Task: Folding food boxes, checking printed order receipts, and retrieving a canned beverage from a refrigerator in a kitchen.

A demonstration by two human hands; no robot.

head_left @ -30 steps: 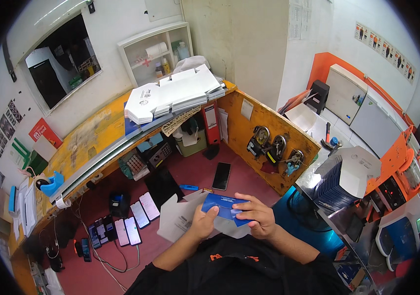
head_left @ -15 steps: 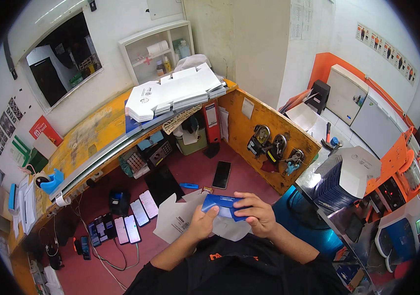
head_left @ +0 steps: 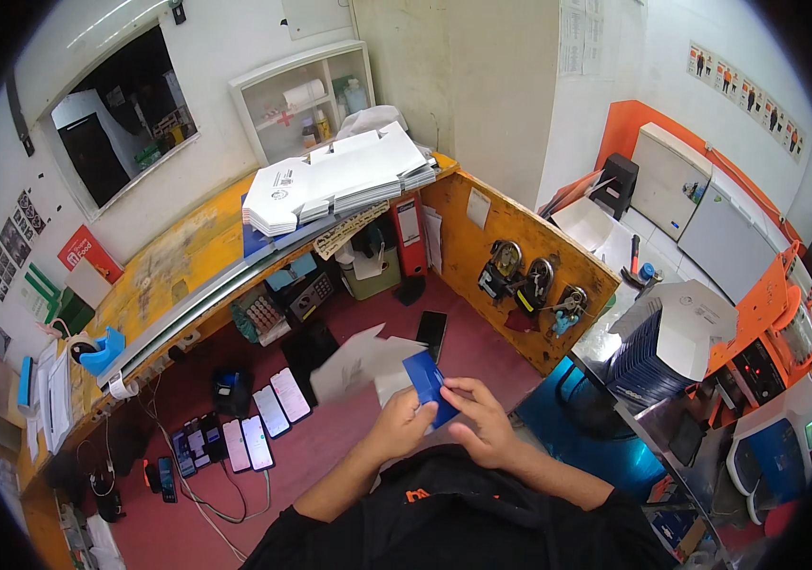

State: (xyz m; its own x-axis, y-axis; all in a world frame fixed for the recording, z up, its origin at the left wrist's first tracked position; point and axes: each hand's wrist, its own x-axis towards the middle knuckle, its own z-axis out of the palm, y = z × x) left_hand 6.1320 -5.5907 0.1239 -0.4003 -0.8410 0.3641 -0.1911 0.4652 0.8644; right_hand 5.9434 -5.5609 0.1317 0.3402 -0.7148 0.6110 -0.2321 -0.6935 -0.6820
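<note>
Both hands are closed on one folding carton, blue outside and white inside, held above the dark red desktop in front of my chest. Its blue side (head_left: 427, 377) stands tilted between the hands, while the white panel (head_left: 353, 369) spreads out to the left, smeared by motion. My left hand (head_left: 400, 425) pinches the lower left of the blue part, thumb on top. On the right edge, the bent fingers of my right hand (head_left: 482, 421) press the blue board. The carton's underside is hidden.
Several phones (head_left: 256, 442) with cables lie left on the desk (head_left: 320, 494); a dark phone (head_left: 431, 332) lies beyond the carton. A stack of flat white carton blanks (head_left: 339, 180) rests on the yellow wooden shelf (head_left: 187, 247). Nested folded cartons (head_left: 653, 356) stand right, near hanging padlocks (head_left: 541, 275).
The carton has swung round and tilted: its blue face now stands more upright, and the white panel has risen to the far left. My right hand has shifted slightly left and lower along the blue edge.
</note>
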